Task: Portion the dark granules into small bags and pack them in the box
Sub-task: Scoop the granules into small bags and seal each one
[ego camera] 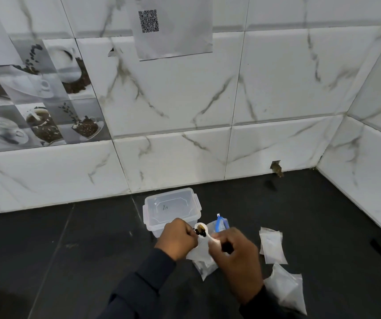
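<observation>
Backdrop: marble-look wall tiles (184,93) with a QR sheet (173,26) stuck up; dark counter (69,249) below.
Left hand (178,240): fingers curled, pinching the top edge of the small bag (198,249), which hangs between our hands just in front of the box.
Right hand (233,256): fingers closed round the handle of a white spoon (202,227), with the bowl at the bag's mouth.
Dark granules (201,233): a small heap on the spoon bowl, right beside the left fingertips. We can't tell how much is already in the bag.
Box (172,209): clear plastic, and the lid looks on with the side clips down. We see nothing inside.
Loose bags (272,247): two lie on the counter to our right, well apart from the box, and a third sits under our hands. Contents are too faint to call.
Blue-clipped bag (220,223): behind the spoon, just beside the box. Contents are hidden.
Bag handling: we judge it thin, light and floppy. The mouth will collapse, so pinch the top edge and keep it spread.
Granule handling: loose and likely to roll. We'd keep the spoon level, hold it at the handle end and tip slowly.
Box handling: stiff and light. The clips need popping before we pack.
</observation>
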A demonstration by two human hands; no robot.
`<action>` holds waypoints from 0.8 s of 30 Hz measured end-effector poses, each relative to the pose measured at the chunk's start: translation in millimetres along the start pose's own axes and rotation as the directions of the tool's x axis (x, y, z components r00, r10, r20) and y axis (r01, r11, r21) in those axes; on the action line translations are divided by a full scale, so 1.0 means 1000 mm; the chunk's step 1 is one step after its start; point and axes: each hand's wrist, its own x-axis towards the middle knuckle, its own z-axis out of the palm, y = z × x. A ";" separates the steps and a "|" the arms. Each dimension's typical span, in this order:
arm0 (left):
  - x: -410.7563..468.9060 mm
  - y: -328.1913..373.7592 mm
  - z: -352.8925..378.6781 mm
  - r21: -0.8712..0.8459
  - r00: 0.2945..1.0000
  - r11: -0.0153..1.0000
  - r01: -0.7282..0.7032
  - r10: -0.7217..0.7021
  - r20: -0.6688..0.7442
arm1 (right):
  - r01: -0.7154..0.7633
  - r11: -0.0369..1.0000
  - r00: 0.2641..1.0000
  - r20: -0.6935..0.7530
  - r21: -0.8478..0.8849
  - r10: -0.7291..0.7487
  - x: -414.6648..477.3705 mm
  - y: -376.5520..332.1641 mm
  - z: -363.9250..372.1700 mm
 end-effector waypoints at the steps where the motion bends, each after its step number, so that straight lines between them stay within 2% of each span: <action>1: -0.001 -0.001 0.001 0.000 1.000 1.000 0.010 -0.010 0.004 | 0.107 0.994 0.994 0.007 -0.013 -0.107 -0.007 0.003 0.007; 3: -0.001 -0.003 0.001 -0.017 1.000 1.000 0.024 -0.024 0.003 | 0.274 0.958 0.961 0.064 -0.081 -0.270 -0.020 0.010 0.018; 7: -0.001 -0.005 0.000 -0.022 1.000 1.000 0.009 -0.009 0.007 | 0.486 0.847 0.874 0.138 -0.215 -0.466 -0.034 0.025 0.026; 11: -0.001 -0.007 0.000 -0.017 0.999 0.999 0.032 -0.032 0.002 | 0.577 0.772 0.816 0.197 -0.266 -0.543 -0.034 0.031 0.027; 13: -0.002 -0.008 0.001 -0.034 0.999 0.998 0.048 -0.047 0.010 | 0.522 0.824 0.850 0.207 -0.221 -0.483 -0.033 0.031 0.027; 16: -0.003 -0.008 0.001 -0.032 0.998 0.998 0.052 -0.052 0.021 | 0.243 0.970 0.964 0.115 -0.025 -0.239 -0.026 0.025 0.025; 18: -0.003 -0.008 0.000 -0.013 0.998 0.999 0.053 -0.053 0.020 | 0.085 0.993 0.994 0.055 0.086 -0.090 -0.021 0.021 0.022; 20: -0.003 -0.009 0.001 -0.013 0.998 0.998 0.058 -0.058 0.019 | 0.058 0.997 0.996 0.065 0.048 -0.061 -0.016 0.019 0.019; 24: -0.002 -0.009 0.007 -0.004 0.998 0.999 0.054 -0.054 0.013 | 0.105 0.983 0.980 0.185 -0.152 -0.076 -0.012 0.023 0.023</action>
